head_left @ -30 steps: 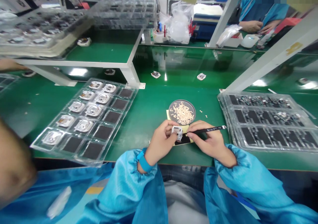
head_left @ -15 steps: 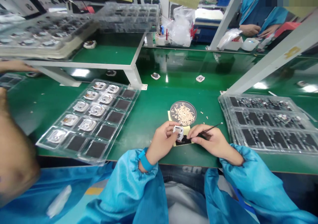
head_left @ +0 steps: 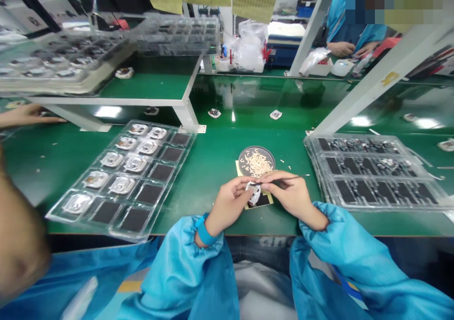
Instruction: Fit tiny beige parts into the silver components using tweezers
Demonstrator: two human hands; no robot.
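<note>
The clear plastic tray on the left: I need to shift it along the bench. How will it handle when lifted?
The clear plastic tray looks thin and moulded, so it will probably flex if lifted by one corner. It is likely light, but the silvery parts seated in its pockets could shift if it tilts.

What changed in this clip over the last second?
The right hand moved left, closer to the left hand, bringing the slender black tool across to the white part, which the left hand still holds. The mesh dish and the clear tray on the right stayed put.
</note>
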